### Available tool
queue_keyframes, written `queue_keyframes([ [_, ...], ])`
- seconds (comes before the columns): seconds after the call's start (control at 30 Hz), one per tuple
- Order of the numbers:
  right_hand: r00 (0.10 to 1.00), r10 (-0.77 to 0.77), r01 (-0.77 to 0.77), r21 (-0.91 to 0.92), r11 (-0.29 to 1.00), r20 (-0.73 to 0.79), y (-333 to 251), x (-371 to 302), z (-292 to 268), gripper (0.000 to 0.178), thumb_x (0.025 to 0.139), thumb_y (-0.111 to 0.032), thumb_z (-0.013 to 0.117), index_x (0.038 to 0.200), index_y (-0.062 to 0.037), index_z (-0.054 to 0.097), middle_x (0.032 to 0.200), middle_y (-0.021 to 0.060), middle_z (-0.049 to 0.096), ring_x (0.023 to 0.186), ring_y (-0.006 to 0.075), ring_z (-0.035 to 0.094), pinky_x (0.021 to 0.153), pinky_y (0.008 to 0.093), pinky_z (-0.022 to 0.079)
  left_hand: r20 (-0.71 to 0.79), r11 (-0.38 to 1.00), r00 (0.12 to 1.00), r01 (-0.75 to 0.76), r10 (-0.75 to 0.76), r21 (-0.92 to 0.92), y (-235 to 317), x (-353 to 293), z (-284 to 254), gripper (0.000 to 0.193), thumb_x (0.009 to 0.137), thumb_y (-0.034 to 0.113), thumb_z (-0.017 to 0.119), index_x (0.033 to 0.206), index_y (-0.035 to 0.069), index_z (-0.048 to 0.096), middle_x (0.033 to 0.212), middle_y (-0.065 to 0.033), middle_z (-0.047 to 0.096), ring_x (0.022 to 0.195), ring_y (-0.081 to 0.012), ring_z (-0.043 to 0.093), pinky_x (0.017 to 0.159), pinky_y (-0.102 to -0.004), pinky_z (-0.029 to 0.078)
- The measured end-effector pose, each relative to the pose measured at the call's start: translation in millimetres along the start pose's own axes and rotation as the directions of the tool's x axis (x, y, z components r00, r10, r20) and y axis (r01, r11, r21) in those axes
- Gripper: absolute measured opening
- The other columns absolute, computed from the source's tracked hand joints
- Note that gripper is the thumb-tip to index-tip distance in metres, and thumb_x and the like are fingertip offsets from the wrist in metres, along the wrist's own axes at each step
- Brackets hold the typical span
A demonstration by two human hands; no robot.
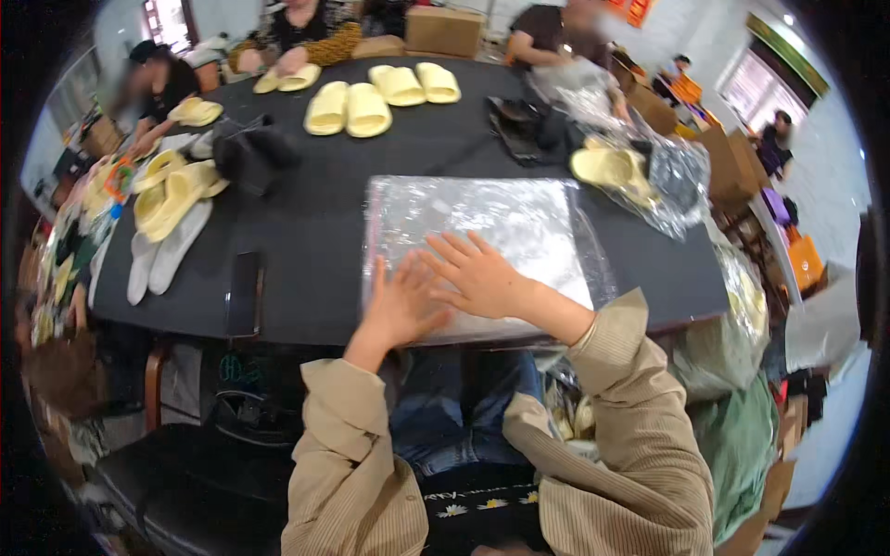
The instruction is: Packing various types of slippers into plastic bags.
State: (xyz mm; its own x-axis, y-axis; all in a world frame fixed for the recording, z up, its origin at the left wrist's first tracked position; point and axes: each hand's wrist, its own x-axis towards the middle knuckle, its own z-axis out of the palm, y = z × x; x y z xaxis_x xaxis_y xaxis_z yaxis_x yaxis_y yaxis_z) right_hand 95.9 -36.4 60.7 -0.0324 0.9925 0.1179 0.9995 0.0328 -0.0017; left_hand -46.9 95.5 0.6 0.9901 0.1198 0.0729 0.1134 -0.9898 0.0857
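Left hand [406, 301] and right hand [482, 278] are both spread wide, fingers apart, over the clear plastic bags [533, 236] at the frame's center; whether the palms press down, I cannot tell. At lower left, a dark phone [245, 295] lies on the black table [306, 241]. Grey insoles [183, 248] lie beyond it, further left. Two pairs of yellow slippers [366, 109] stand at upper center, near a co-worker [332, 43].
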Motion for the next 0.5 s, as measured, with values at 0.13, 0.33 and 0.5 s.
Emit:
queue_keyframes([
  [0.13, 0.910, 0.410, -0.407, -0.054, 0.912, 0.062, 44, -82, 46, 0.065, 0.097, -0.052, 0.041, 0.149, -0.0135, 0.034, 0.155, 0.0139, 0.031, 0.144, 0.0309, 0.027, 0.115, 0.0504, 0.021, -0.125, 0.999, 0.992, -0.022, 0.017, -0.040, -7, -5, 8, 0.076, 0.089, 0.066, 0.045, 0.148, 0.018, 0.039, 0.156, -0.0107, 0.030, 0.146, -0.0303, 0.022, 0.113, -0.0647, 0.010],
  [0.33, 0.710, 0.690, -0.695, 0.016, 0.719, -0.144, 78, -152, 52, 0.064, 0.096, -0.052, 0.042, 0.146, -0.0129, 0.039, 0.152, 0.0130, 0.035, 0.142, 0.0307, 0.030, 0.116, 0.0462, 0.021, -0.092, 0.999, 0.996, -0.021, 0.018, -0.026, -3, -5, 6, 0.077, 0.089, 0.066, 0.046, 0.147, 0.014, 0.039, 0.155, -0.0133, 0.031, 0.145, -0.0340, 0.022, 0.113, -0.0643, 0.009],
  [0.5, 0.699, 0.690, -0.697, 0.041, 0.716, -0.186, 77, -162, 56, 0.064, 0.096, -0.053, 0.041, 0.145, -0.0103, 0.041, 0.151, 0.0140, 0.037, 0.142, 0.0309, 0.030, 0.116, 0.0458, 0.023, 0.012, 1.000, 1.000, 0.003, -0.003, -0.004, 6, -5, -14, 0.076, 0.088, 0.063, 0.050, 0.146, 0.014, 0.041, 0.154, -0.0161, 0.031, 0.145, -0.0342, 0.023, 0.114, -0.0629, 0.009],
])
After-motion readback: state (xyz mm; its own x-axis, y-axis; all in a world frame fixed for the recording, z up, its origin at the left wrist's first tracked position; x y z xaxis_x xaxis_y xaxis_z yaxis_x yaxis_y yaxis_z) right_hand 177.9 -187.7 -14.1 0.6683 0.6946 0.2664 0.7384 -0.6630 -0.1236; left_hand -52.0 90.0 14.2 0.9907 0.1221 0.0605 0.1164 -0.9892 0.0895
